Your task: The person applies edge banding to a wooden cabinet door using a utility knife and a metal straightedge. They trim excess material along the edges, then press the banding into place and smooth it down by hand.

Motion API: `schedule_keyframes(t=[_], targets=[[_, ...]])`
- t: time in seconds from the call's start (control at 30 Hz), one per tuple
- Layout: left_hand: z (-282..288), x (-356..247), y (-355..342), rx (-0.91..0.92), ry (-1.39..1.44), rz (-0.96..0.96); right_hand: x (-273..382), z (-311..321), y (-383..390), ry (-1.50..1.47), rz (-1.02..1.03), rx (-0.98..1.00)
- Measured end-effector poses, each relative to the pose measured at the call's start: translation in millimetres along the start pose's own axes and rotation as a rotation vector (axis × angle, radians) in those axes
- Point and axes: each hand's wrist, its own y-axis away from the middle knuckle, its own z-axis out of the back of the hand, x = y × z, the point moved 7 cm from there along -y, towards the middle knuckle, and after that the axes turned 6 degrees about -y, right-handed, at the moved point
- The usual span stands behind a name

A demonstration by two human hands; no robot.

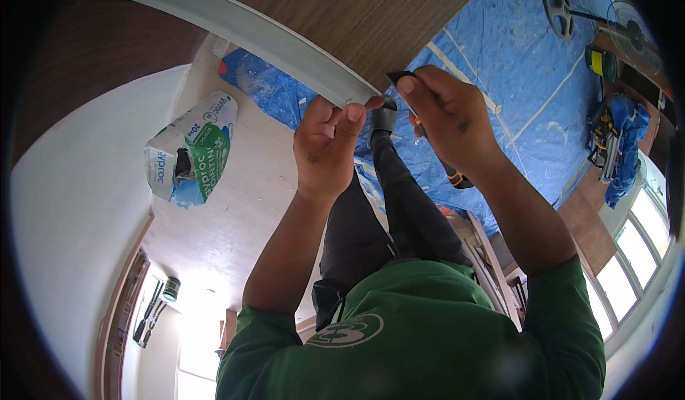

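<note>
A long white strip of trim (pixel 264 39) lies along the edge of a brown wood-grain panel (pixel 342 4). My left hand (pixel 325 139) is closed on its near end, thumb on the outer face and fingers curled under. Just to the right, my right hand (pixel 453 118) is wrapped round a utility knife (pixel 455 176) with a black and orange handle. Its dark blade (pixel 399 77) sticks out past my thumb, beside the panel's corner and a short way from the strip's end. Most of the handle is hidden in my palm.
A crumpled white and green bag (pixel 193 154) lies on the pale floor at left. Blue sheeting (pixel 528 79) covers the floor on the right. Beyond it are a fan (pixel 631 32), a dark tub (pixel 601 63) and a tool bag (pixel 606 139). My foot (pixel 384 118) stands below the panel.
</note>
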Motion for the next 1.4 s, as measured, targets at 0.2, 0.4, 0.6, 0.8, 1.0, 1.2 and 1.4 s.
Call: schedule_keyframes(t=[0.2,0.4,0.6,0.8,1.0,1.2,1.4], targets=[[1.2,0.2,0.0,0.005,-0.018,-0.009,3.5,-3.1,2.8,0.035,0.004,0.039],[0.5,0.1,0.3,-0.001,-0.007,0.006,0.4,-3.8,2.2,0.09,-0.074,0.109],[-0.5,0.5,0.0,-0.001,-0.03,0.018,-1.0,2.5,-2.5,0.032,0.033,-0.007],[-0.3,0.4,0.3,0.001,-0.05,0.025,2.5,3.7,-3.2,0.054,0.049,-0.008],[0.6,1.0,-0.1,-0.005,-0.019,0.013,2.3,5.8,-5.8,0.027,0.016,-0.022],[2.0,3.1,1.1,-0.007,-0.014,0.044,2.6,-0.2,-1.2,-0.025,-0.047,0.022],[1.6,1.7,0.0,-0.008,-0.029,0.023,-0.2,-1.8,-0.6,0.002,-0.045,0.04]])
